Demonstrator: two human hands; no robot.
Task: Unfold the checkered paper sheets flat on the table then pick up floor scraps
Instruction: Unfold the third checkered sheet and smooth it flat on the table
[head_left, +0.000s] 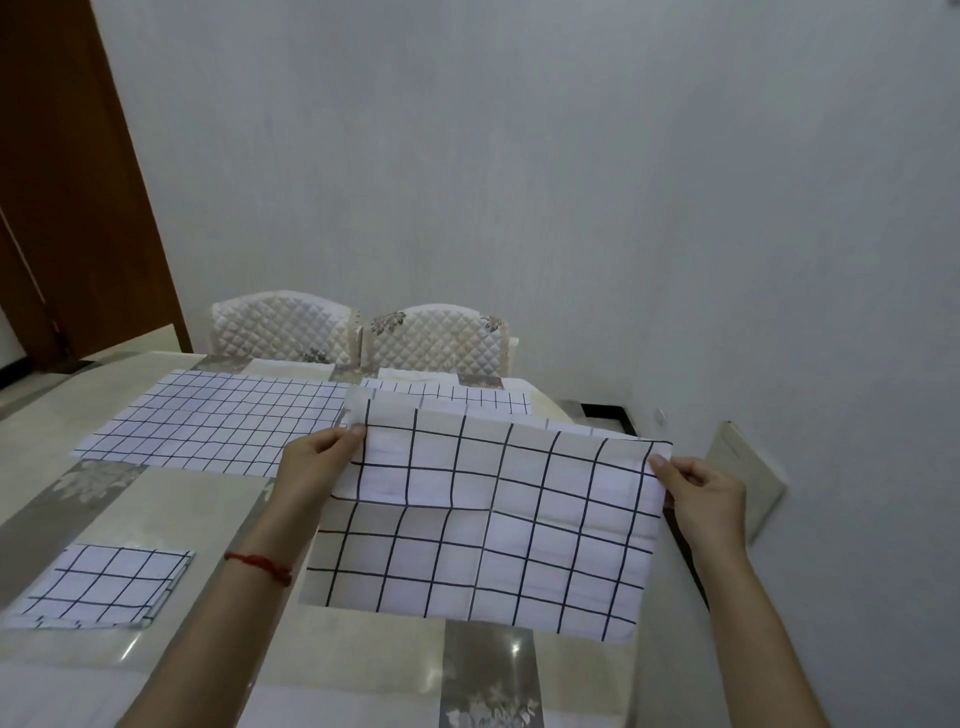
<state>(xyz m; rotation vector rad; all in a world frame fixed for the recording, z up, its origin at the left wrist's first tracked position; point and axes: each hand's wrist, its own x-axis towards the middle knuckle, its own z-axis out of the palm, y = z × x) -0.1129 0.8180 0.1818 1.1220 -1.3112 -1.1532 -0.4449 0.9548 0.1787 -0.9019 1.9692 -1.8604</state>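
Checkered sheet (488, 525) held above the surface's right edge, long axis left-right, top edge pinched by left grip (319, 462) and right grip (701, 493).

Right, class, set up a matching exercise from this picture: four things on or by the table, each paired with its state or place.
Things:
1. Sheet in both hands
2. Large sheet
3. Small sheet, near left
4. Quilted chairs

States:
A. Folded, on the table
B. Spread flat on the table
C. Behind the table's far edge
D. Held up, creased

Pairs: 1-D, 2-B, 3-A, 4-C
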